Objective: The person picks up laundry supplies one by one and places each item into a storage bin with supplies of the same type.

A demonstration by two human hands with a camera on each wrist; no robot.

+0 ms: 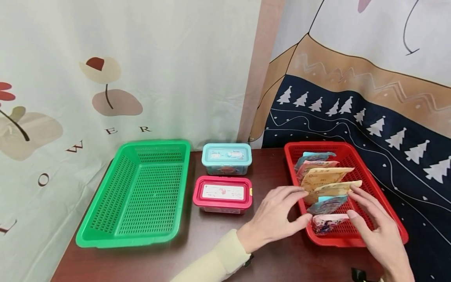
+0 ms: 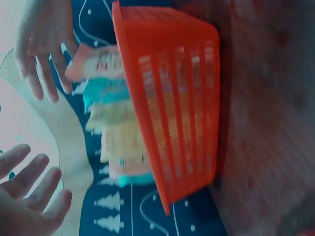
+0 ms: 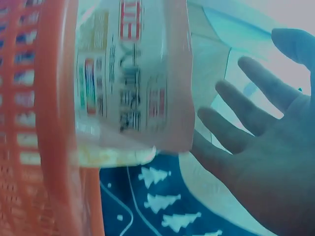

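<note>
A red basket (image 1: pixel 380 184) holds a row of upright soft packets. Nearest is a pink-edged packet (image 1: pixel 325 225), with a blue-topped packet (image 1: pixel 327 205) behind it. Two tan packets (image 1: pixel 322 178) follow, then a pink packet (image 1: pixel 315 167) and a blue packet (image 1: pixel 311 157) at the back. My left hand (image 1: pixel 276 215) reaches over the basket's left rim, fingers spread beside the packets' left ends. On the other side, my right hand (image 1: pixel 382 231) hovers over the basket, its relaxed fingers close to the right ends. Neither hand grips a packet. The right wrist view shows printed lettering on the front packet (image 3: pixel 142 73).
A green basket (image 1: pixel 151 196) with mesh walls stands at the left. Between the baskets sit a light blue lidded box (image 1: pixel 227 156) and, in front of it, a dark pink lidded box (image 1: pixel 222 194). Printed curtains (image 1: pixel 197 70) hang right behind the brown table (image 1: pixel 208 243).
</note>
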